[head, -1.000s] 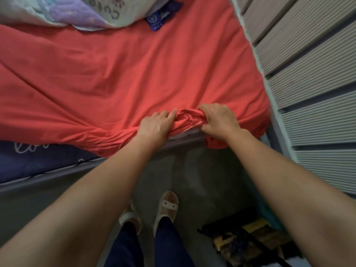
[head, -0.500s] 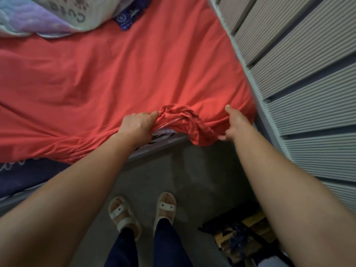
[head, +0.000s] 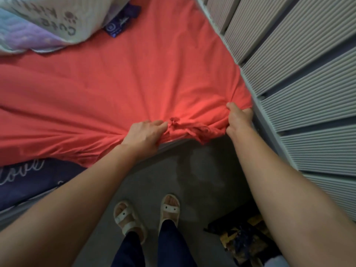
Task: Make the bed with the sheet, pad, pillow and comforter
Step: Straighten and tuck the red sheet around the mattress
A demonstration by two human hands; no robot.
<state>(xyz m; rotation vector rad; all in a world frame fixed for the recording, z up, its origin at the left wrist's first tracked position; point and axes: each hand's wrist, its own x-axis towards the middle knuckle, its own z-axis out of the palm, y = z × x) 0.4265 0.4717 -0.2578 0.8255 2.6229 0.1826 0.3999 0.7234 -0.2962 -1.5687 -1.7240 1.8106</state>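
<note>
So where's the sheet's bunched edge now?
Head view, centre right: the bunched edge stretches between the left hand and the right hand, near the ribbed wall.

Home bedroom: bed with red sheet, printed pillow, ribbed wall panels.

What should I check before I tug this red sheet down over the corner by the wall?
1. The left hand grips the sheet edge: ok.
2. The right hand grips the sheet at the corner beside the wall: ok.
3. The hem between the hands lies flat: not ok, it is bunched and twisted.
4. The sheet covers the near edge further left: not ok, navy fabric shows.
5. The sheet corner is hooked over the bed corner: cannot tell, the right hand hides it.
</note>
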